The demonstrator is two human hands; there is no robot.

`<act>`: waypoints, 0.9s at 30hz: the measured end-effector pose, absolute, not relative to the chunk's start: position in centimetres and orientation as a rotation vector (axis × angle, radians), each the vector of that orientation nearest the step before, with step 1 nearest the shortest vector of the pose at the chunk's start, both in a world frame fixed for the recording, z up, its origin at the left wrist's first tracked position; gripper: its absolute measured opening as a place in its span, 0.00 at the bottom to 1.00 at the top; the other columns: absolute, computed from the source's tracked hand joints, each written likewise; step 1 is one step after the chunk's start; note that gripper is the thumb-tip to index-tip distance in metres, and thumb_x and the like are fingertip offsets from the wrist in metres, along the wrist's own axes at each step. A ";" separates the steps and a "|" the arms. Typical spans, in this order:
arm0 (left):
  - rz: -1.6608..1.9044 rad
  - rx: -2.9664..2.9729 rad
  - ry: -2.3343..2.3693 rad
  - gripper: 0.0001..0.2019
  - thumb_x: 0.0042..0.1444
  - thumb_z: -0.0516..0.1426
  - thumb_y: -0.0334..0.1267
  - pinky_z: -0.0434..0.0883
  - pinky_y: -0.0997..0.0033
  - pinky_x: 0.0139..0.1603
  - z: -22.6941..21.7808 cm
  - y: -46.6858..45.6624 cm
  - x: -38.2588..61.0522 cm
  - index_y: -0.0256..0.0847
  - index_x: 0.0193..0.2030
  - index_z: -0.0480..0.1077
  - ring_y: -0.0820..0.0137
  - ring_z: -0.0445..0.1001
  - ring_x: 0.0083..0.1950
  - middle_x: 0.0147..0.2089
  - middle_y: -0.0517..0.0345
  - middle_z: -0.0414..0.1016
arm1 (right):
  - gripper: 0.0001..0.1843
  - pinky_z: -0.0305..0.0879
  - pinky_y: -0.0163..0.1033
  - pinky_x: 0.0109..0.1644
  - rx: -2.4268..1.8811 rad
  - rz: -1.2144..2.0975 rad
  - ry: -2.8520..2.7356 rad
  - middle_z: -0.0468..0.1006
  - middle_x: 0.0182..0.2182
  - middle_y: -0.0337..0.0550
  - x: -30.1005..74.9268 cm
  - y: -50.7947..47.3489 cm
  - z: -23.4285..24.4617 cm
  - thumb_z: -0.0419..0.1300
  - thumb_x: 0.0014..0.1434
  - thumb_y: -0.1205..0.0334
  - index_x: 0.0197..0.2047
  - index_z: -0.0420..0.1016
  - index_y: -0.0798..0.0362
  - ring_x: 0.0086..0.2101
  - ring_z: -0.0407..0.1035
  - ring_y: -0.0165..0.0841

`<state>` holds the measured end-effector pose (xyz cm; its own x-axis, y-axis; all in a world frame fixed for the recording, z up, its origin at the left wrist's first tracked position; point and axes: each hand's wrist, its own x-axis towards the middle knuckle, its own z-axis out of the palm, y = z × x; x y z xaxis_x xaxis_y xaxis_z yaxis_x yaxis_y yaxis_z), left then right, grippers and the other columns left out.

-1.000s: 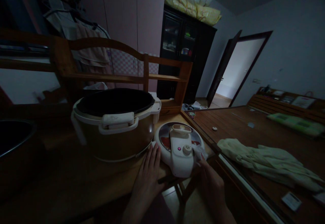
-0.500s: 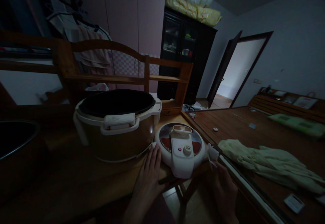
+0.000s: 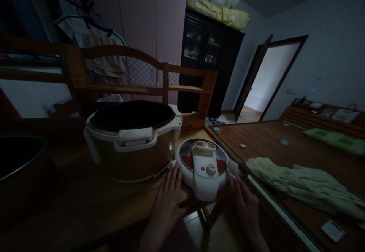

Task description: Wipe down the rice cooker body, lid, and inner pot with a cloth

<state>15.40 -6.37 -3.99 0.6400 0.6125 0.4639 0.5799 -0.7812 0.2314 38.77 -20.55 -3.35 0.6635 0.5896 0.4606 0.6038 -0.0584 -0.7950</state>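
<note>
A white pressure cooker lid (image 3: pixel 205 183) with a domed shiny top, a handle, a pink button and a round valve lies on the wooden table. Against its left edge rests my left hand (image 3: pixel 168 191), fingers stretched out and close together. A small white bit shows at those fingertips; I cannot tell what it is. My right hand (image 3: pixel 246 202) pinches a white tissue (image 3: pixel 233 167), pressed to the right rim of the lid. Just left of the lid stands the open pressure cooker body (image 3: pixel 142 157), with white handles and a dark inside.
A dark pot (image 3: pixel 24 164) sits at the far left. Behind the table rises a wooden shelf rail (image 3: pixel 145 88). To the right, a wooden bed board (image 3: pixel 273 141) carries a pale green cloth (image 3: pixel 291 176) and a small white device (image 3: pixel 333 230).
My right hand has moved slightly up and left, bringing the tissue against the lid's right rim. My left hand and the lid have stayed in place.
</note>
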 end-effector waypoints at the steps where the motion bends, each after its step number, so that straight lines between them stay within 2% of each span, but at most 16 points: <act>1: 0.835 2.791 1.006 0.56 0.47 0.64 0.44 0.55 0.48 0.71 -4.0 -6.4 15.4 0.35 0.74 0.33 0.51 0.37 0.76 0.77 0.42 0.34 | 0.26 0.55 0.49 0.67 -1.725 0.014 -1.023 0.67 0.64 0.41 38.5 -20.4 -3.2 0.51 0.67 0.48 0.66 0.64 0.44 0.64 0.59 0.42; 5: 0.847 2.791 1.009 0.56 0.48 0.64 0.46 0.56 0.48 0.70 -3.8 -6.4 15.4 0.35 0.74 0.32 0.51 0.38 0.76 0.76 0.41 0.36 | 0.31 0.46 0.51 0.71 -1.753 0.057 -1.191 0.54 0.70 0.35 37.9 -20.0 -2.8 0.49 0.69 0.49 0.72 0.49 0.40 0.68 0.48 0.40; 9: 0.821 2.799 1.032 0.55 0.49 0.64 0.46 0.56 0.49 0.71 -3.9 -6.4 15.4 0.35 0.74 0.33 0.52 0.37 0.76 0.76 0.42 0.36 | 0.33 0.42 0.51 0.72 -1.768 0.088 -1.209 0.47 0.72 0.34 37.9 -19.6 -2.8 0.48 0.69 0.48 0.73 0.44 0.40 0.70 0.43 0.38; 17: 0.812 2.809 1.031 0.57 0.47 0.66 0.44 0.57 0.48 0.71 -4.0 -6.4 15.4 0.34 0.74 0.32 0.52 0.36 0.76 0.76 0.41 0.35 | 0.38 0.40 0.52 0.72 -1.777 0.071 -1.078 0.47 0.72 0.41 38.4 -19.0 -3.8 0.49 0.67 0.45 0.74 0.40 0.45 0.70 0.42 0.40; 27: 0.824 2.804 1.019 0.57 0.47 0.65 0.45 0.57 0.47 0.70 -4.0 -6.3 15.5 0.34 0.74 0.33 0.51 0.36 0.76 0.76 0.41 0.35 | 0.38 0.42 0.52 0.71 -1.778 0.103 -1.067 0.48 0.71 0.41 38.3 -18.6 -3.9 0.49 0.68 0.44 0.74 0.37 0.43 0.69 0.44 0.40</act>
